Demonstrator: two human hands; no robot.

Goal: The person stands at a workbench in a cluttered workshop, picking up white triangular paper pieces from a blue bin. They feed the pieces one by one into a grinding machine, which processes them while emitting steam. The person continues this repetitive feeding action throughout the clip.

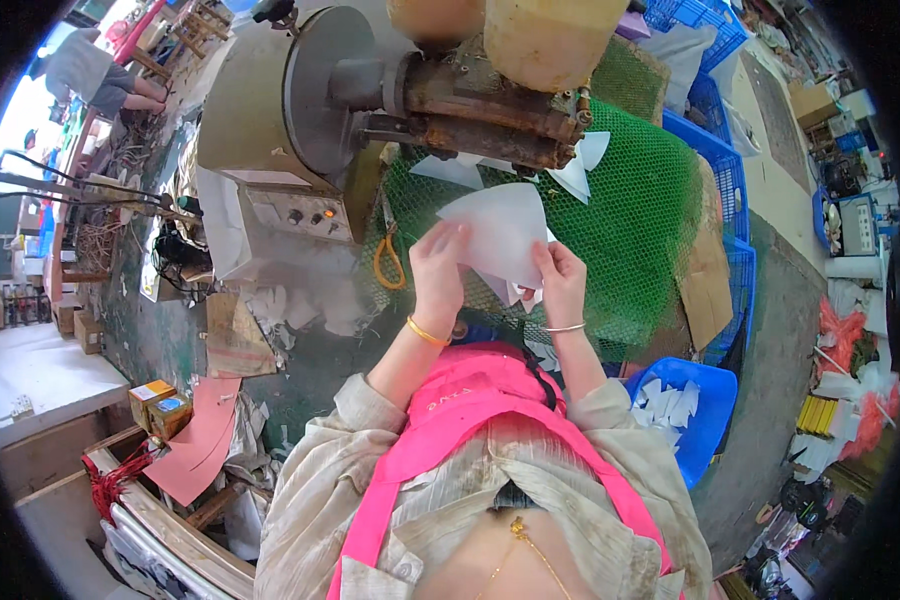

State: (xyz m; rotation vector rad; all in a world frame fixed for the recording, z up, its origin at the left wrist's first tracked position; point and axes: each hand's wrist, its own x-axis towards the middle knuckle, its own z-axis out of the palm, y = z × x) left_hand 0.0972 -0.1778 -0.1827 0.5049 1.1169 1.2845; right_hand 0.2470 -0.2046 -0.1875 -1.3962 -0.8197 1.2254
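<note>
White sheet piece (505,235) is lying between both hands, on the wearer's side of the rusty roller unit (495,118). Left hand (437,250) is pinching its left edge; right hand (562,270), its right edge. Probably handling light, thin, bendable; opposite edges are offering best hold.

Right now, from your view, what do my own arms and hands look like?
Your left hand is ungloved, with a yellow-gold bangle at the wrist. Your right hand is ungloved too, with a thin silver-coloured bangle. Both forearms are bare below loose, wrinkled beige sleeves that end near the elbows.
</note>
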